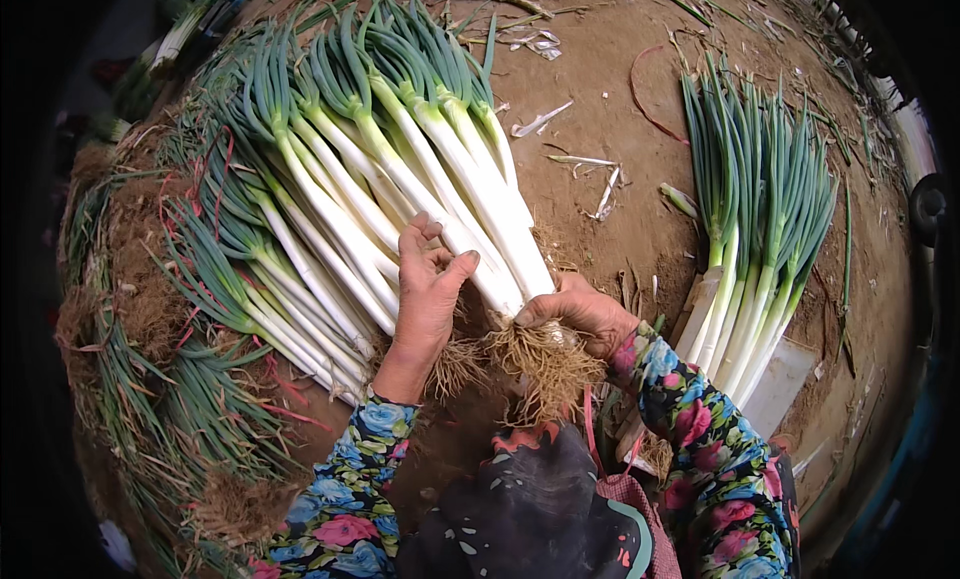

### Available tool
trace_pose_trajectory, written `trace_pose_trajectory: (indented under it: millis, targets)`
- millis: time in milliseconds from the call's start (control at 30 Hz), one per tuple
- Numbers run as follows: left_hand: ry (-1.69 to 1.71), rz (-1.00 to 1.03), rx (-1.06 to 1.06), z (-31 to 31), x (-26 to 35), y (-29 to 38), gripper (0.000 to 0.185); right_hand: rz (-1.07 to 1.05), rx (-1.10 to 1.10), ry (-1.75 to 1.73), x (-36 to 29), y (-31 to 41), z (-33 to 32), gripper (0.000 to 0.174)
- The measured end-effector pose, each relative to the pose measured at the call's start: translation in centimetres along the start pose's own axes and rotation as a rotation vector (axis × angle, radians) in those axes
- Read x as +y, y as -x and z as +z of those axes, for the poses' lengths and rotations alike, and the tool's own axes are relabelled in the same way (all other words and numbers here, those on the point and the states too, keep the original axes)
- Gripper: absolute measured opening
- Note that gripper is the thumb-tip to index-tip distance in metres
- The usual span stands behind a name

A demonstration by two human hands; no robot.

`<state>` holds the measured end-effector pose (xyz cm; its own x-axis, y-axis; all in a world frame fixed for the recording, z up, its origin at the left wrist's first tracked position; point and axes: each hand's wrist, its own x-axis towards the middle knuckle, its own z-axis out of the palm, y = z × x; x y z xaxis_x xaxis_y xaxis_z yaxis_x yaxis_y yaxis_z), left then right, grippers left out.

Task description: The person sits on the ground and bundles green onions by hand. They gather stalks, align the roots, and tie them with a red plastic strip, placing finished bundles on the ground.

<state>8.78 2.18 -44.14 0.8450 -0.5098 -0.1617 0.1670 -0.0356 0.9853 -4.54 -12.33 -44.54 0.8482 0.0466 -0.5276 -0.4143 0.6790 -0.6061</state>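
My right hand [581, 312] grips the root end of thick white scallion stalks [491, 170], its thumb pressed just above the brown roots [547, 357]. Their green tops point away from me, over the rest of the pile. My left hand [431, 294] is beside these stalks with thumb and fingers apart; the fingertips overlap the white shafts, and whether they touch is unclear. Under and left of that hand lie more peeled scallions [330, 204], white ends towards me. Both forearms wear flowered sleeves.
On the right, another bunch of scallions [742, 279] lies over a pale board [780, 387]. Unpeeled scallions [202, 391] with soil-covered roots and red ties [289, 380] are heaped at left. Peeled scraps [540, 119] and a reddish strip [637, 83] lie on the bare soil.
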Motion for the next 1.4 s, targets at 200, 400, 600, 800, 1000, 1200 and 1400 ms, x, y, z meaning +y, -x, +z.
trace_pose_trajectory:
  millis: [200, 400, 600, 800, 1000, 1200, 1400]
  targets:
    - [0.382, -0.314, -0.126, 0.6, 3.5, 5.3, 0.08, 0.001, 0.005, 0.138, -0.9, 5.9, -1.5, 0.061]
    - [0.611, -0.474, -0.166, 3.9, -1.6, 4.6, 0.072, 0.193, 0.074, -0.055, 2.8, 17.4, 0.9, 0.073]
    - [0.847, -0.31, -0.554, 10.2, -2.3, 4.5, 0.092, -0.055, 0.358, 0.539, 8.5, 26.3, 1.8, 0.066]
    - [0.874, -0.264, -0.898, 19.7, 5.2, 5.7, 0.088, -0.321, 0.612, 0.641, 10.2, 30.7, -0.5, 0.063]
    - [0.712, -0.256, -0.768, 32.4, 4.8, 5.0, 0.058, -0.47, 0.835, 0.388, 11.8, 34.2, -5.7, 0.076]
    - [-0.34, -0.25, -1.171, 44.3, -7.6, 9.2, 0.063, -0.066, 1.084, -0.134, 18.3, 34.3, -14.9, 0.065]
    - [-0.835, 1.311, -1.2, 44.7, -16.4, 11.0, 0.059, -0.29, 1.037, -0.284, 24.0, 31.2, -17.5, 0.054]
